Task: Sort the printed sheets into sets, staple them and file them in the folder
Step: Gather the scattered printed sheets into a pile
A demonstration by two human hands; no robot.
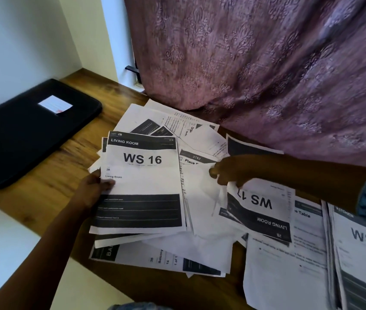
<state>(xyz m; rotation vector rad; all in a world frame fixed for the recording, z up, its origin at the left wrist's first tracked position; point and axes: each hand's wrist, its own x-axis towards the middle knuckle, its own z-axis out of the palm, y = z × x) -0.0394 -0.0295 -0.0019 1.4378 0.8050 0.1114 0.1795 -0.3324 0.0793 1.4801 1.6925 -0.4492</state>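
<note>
Printed sheets lie scattered over the wooden desk point(50, 182). My left hand point(95, 189) grips the left edge of a small stack topped by the "LIVING ROOM WS 16" sheet point(142, 186), thumb on top. My right hand point(229, 171) pinches the near corner of an upside-down "LIVING ROOM WS 17" sheet point(260, 206). A "3782 Place" sheet point(196, 159) shows between the two hands. The black folder point(25, 130) lies shut at the desk's far left, a white label on its cover. No stapler is in view.
A "Balcony" sheet point(162, 258) lies near the front edge. A "KITCHEN WS" stack point(363, 247) and a "Table" sheet point(307, 231) lie at the right. A purple patterned curtain point(267, 63) hangs over the desk's back. White walls stand at left.
</note>
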